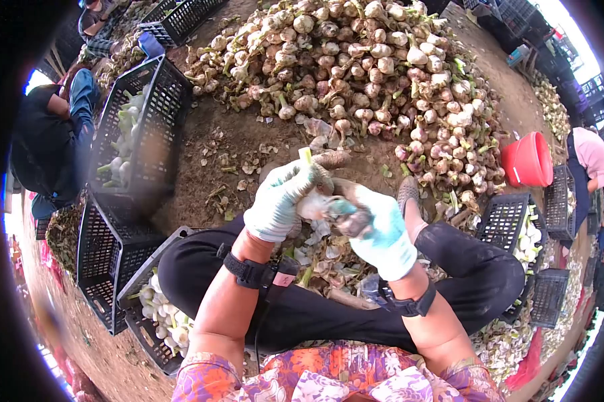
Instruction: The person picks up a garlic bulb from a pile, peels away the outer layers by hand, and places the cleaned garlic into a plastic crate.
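Observation:
Both my hands wear dirty pale gloves and meet in front of my lap. My left hand (282,197) is closed around a garlic bulb (312,205), whose short green stem sticks up above the fingers. Against the bulb's right side, my right hand (375,228) has its fingers curled; they are blurred, and whatever they grip is hidden. Beneath the hands, loose peel (332,258) covers the ground between my legs. A large pile of unpeeled garlic (355,74) lies ahead of me.
Black crates with white garlic stand at my left (161,114), beside my left knee (138,321) and at my right (503,218). A red bucket (527,159) is beyond the pile's right edge. People sit at the left (44,147) and right (591,157).

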`<state>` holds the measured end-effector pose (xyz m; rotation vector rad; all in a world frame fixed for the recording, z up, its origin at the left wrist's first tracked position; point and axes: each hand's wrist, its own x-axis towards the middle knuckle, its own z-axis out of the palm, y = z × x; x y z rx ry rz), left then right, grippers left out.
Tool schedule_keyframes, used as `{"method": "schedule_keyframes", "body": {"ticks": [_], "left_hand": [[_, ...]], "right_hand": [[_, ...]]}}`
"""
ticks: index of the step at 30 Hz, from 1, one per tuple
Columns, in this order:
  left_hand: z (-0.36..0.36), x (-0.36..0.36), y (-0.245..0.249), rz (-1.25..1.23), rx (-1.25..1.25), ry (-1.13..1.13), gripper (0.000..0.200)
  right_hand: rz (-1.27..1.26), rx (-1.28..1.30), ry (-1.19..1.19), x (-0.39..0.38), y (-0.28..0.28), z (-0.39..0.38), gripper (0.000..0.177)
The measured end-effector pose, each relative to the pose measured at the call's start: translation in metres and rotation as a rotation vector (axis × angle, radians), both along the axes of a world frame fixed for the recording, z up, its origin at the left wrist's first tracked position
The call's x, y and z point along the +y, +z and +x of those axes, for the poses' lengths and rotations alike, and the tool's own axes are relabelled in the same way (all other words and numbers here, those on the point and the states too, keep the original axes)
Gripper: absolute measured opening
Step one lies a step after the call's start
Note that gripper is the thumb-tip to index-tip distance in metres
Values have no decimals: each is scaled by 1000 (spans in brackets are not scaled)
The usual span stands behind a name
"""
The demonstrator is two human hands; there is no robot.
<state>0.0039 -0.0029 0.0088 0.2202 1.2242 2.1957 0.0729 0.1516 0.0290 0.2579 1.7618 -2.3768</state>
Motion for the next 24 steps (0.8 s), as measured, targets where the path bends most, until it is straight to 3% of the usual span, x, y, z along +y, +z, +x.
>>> {"method": "schedule_keyframes", "body": {"ticks": [1,2,5,10,12,19,21,24], "left_hand": [[1,0,-2,0,-1,-2,31],[2,1,-7,-31,-29,37,32],[2,-3,-19,3,-95,60,38],[4,-3,-12,-34,-42,13,29],[5,-5,-7,-39,-51,6,28],[8,4,-2,79,-83,-53,27],[8,4,-6,68,-100,-46,28],[9,4,-6,73,-29,-88,31]], "right_hand": [[550,343,33,-11,-3,-4,15],[864,530,-22,-12,5,-3,14],[761,376,23,-14,12,0,15],[824,455,10,-11,9,4,17],[775,353,81,-8,5,6,30],[768,321,95,-6,-2,9,32],[599,413,-57,-8,-16,9,34],[558,368,-23,-2,-27,11,39]]}}
